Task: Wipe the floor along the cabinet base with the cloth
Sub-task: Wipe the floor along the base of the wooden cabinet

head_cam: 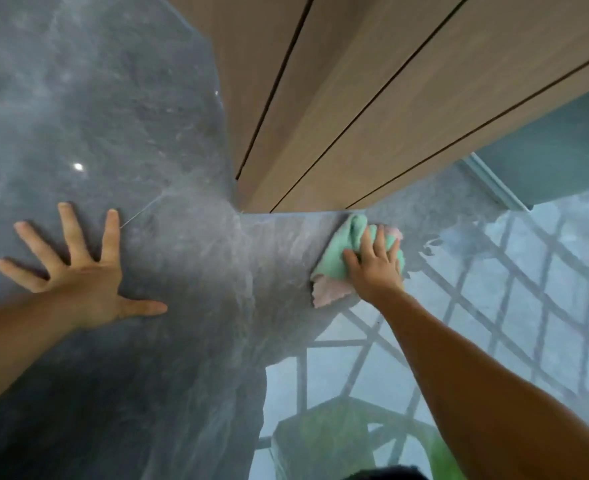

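Down low, nearest to me, both my forearms reach forward over the floor [168, 341], a dark, glossy stone surface that mirrors a gridded window across its right side. My left hand [78, 268] lies flat on the stone with its fingers [70, 230] spread wide and released, grasping nothing; I judge it is only propping my weight.

Farther out and to the right, my right hand [372, 268] presses down on the cloth [341, 251], palm on top and fingers curled over its upper folds, so the grip is more a pinning press than a clenched fist. It is a green cloth with a pink underside that shows at the near corner and at the far right edge. It lies bunched on the floor with its far end touching the line where the floor meets the cabinet base [303, 212].

Beyond that rises the cabinet [355, 98], pale wood panels parted by thin dark gaps, with its corner just left of the cloth.

As to progress, I am mid-wipe, at the stretch of base just right of the corner. No wet streak or dust line shows clearly on the stone, so I cannot tell which part is already done. The base runs on to the right, toward a pale strip [494, 181] at the floor's far edge, and that length looks to me like what may still need covering, along with the side left of the corner if it counts.
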